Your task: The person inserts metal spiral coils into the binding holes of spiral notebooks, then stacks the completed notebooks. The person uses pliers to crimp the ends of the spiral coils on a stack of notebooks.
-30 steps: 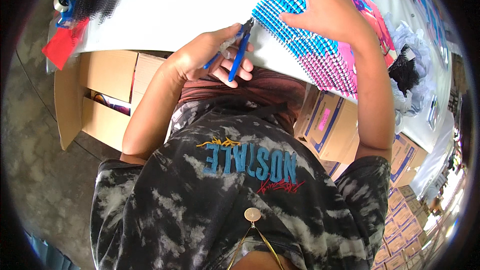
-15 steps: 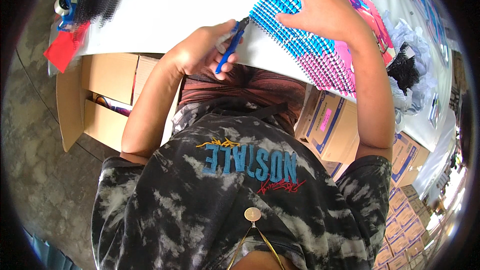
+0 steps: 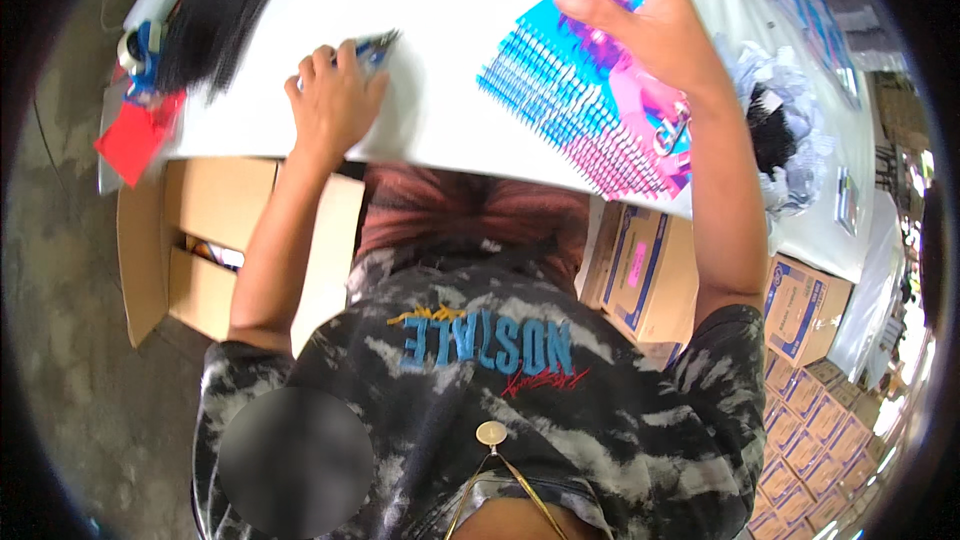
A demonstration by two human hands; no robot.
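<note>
Left hand point(image 3: 335, 100) clenched on blue pen point(image 3: 375, 45) left of card stack point(image 3: 590, 90); right hand point(image 3: 650, 25) released, resting atop stack.

So my white worktable point(image 3: 450, 70) has a fanned stack of blue-and-pink printed cards point(image 3: 590, 105) lying on it. Well left of that stack there's a black fuzzy bundle point(image 3: 215, 25); just right of it, crumpled clear plastic bags point(image 3: 790, 140).

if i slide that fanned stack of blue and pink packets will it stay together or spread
The stack of packets would probably spread further: it already lies fanned in thin overlapping layers. The packets look flat, light and glossy, so likely slippery on the white table. The right hand resting on top probably steadies it.
</note>
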